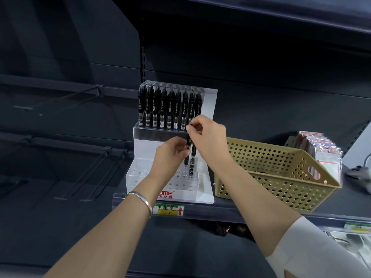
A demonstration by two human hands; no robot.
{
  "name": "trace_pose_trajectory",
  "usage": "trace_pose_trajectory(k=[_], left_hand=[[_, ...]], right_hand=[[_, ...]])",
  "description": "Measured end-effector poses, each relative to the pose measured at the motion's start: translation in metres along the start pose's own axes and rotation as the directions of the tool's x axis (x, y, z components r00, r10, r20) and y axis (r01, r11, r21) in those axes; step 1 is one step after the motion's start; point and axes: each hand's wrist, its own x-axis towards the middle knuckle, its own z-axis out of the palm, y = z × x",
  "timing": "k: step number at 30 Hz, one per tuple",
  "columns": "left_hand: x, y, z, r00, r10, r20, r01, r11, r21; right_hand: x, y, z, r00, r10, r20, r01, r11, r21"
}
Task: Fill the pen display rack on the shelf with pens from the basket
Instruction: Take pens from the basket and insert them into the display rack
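Observation:
A clear stepped pen display rack (140, 177) stands on the dark shelf (220, 209). Its upper tier holds a row of several black pens (162, 109); the lower tier shows mostly bare holes. My right hand (206, 135) pinches the top of a black pen (192, 157) that stands upright over the lower tier's holes. My left hand (170, 155) holds black pens at mid-barrel just beside it. The tan perforated basket (281, 177) sits to the right of the rack; its inside is barely visible.
Packaged goods (321, 149) stand behind the basket at the far right. Bare metal hooks (96, 173) jut from the dark panel on the left. A price label (168, 210) is on the shelf's front edge, with another shelf overhead.

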Motion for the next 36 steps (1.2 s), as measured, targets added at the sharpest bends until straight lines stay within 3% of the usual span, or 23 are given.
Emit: trace_pose_trajectory(k=[4,6,15,23,29,36], left_hand=[[-0.002,-0.008,0.0,0.999,0.012,-0.033,-0.009,0.996,0.094],[-0.003,-0.011,0.0,1.0,0.017,-0.025,-0.014,0.991,0.129],[0.001,-0.016,0.005,1.0,0.026,-0.001,-0.026,0.991,0.134],[-0.001,-0.019,0.005,1.0,0.017,-0.015,-0.016,0.996,0.089],[-0.001,-0.02,0.007,1.0,-0.001,0.018,-0.001,0.992,0.129],[-0.006,-0.019,0.006,0.999,0.003,-0.033,0.003,0.979,0.204]], right_hand=[[0.002,0.013,0.008,1.0,0.011,-0.003,-0.011,0.94,-0.342],[0.003,0.016,0.01,0.999,0.044,-0.016,-0.047,0.922,-0.383],[0.003,0.024,0.025,0.996,0.079,0.038,-0.069,0.973,-0.22],[0.007,0.025,0.027,0.997,0.068,0.043,-0.056,0.968,-0.243],[0.004,0.039,0.024,0.994,0.047,0.094,-0.051,0.998,0.037],[0.005,0.039,0.03,0.994,0.084,0.068,-0.081,0.996,-0.04]])
